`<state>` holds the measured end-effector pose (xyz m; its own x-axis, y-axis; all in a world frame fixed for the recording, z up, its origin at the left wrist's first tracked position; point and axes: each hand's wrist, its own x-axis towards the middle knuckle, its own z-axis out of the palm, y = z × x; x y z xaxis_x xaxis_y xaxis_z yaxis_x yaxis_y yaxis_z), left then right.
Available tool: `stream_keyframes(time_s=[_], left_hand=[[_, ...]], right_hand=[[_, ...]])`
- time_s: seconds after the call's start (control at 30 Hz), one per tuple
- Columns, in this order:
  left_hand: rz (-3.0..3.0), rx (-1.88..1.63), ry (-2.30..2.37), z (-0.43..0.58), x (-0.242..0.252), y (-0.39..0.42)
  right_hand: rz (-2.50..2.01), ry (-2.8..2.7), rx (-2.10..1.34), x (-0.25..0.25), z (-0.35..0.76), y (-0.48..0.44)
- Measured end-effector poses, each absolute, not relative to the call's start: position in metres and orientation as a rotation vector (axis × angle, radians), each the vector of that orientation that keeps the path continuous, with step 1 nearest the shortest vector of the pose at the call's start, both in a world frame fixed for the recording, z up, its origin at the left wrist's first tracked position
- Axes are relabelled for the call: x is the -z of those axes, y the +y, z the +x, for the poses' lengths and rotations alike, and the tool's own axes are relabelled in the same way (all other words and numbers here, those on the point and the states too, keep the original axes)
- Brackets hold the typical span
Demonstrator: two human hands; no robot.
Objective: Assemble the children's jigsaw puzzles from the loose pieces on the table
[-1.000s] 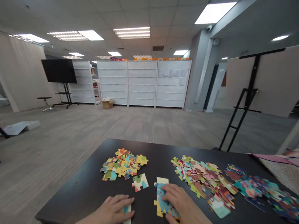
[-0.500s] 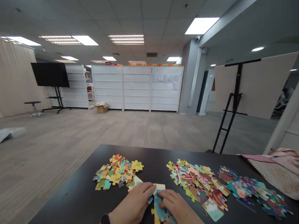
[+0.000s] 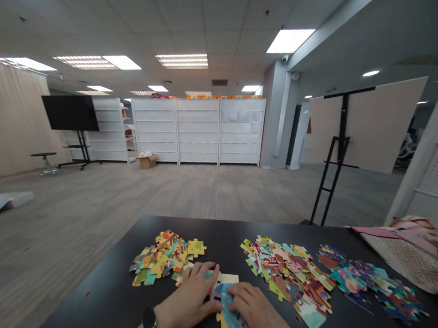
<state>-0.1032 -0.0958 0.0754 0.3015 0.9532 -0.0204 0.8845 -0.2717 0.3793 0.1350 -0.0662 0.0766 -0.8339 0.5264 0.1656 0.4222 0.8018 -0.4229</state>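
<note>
A black table (image 3: 115,276) carries three heaps of colourful jigsaw pieces. My left hand (image 3: 192,293), a dark watch on its wrist, lies palm down with fingers curled over a piece it presses against a small joined blue and yellow section (image 3: 228,315). My right hand (image 3: 256,312) rests flat on that same section, fingers stretched out and pressing it down. A yellow-toned heap (image 3: 165,254) lies just left of my left hand. A red, pink and green heap (image 3: 290,272) sits right of my right hand. A blue and pink heap (image 3: 374,287) lies further right.
Patterned cloth (image 3: 410,250) covers the table's far right corner. Beyond the table a black easel stand (image 3: 334,156) rises from the grey floor. White shelving units (image 3: 199,130), a screen on a stand (image 3: 69,113) and a cardboard box (image 3: 147,160) are far back.
My left hand has moved right from the table's front edge with a piece and now meets the joined section beside my right hand. The camera has shifted slightly rightward.
</note>
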Motion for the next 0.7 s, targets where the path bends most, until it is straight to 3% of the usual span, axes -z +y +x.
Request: stream_keyframes(time_s=[0.2, 0.5, 0.7], left_hand=[[2.273, -0.565, 1.654, -0.116, -0.065, -0.106], [2.507, -0.461, 1.586, -0.113, -0.075, -0.103], [2.481, -0.592, 1.596, -0.123, -0.067, -0.105]], right_hand=[[-0.718, -2.675, -0.573, -0.072, 0.136, -0.063], [-0.747, -2.701, -0.556, -0.076, 0.133, -0.060], [-0.753, -2.726, -0.539, -0.076, 0.133, -0.060]])
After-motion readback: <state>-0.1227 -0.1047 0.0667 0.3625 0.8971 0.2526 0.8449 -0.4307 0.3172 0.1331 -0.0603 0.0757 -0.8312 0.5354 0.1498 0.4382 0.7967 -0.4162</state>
